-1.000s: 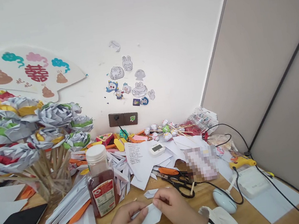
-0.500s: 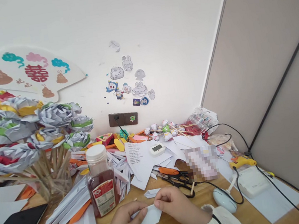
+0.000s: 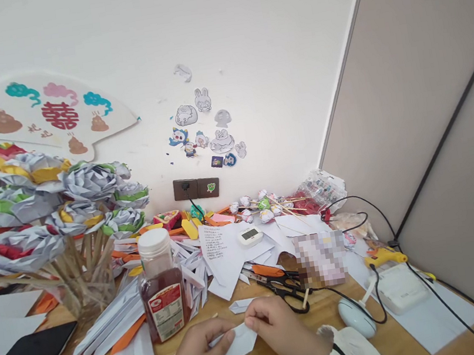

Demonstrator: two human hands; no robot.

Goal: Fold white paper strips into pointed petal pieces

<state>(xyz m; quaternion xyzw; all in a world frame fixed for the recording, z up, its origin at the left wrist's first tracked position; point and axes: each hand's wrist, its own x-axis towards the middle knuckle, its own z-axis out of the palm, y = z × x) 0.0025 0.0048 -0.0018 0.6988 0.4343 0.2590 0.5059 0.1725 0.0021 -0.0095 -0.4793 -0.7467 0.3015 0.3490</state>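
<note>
white folded paper between 2 hands, pinched by both.

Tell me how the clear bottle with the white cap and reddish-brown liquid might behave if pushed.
The clear bottle may feel fairly heavy, since reddish-brown liquid fills most of its body. Pushed near its white cap, it might tip, being taller than wide. The contents could slosh, as they stop short of the cap.

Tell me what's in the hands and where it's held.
A folded white paper: the left hand grips its left end, thumb on top; the right hand pinches its upper right corner.
</note>
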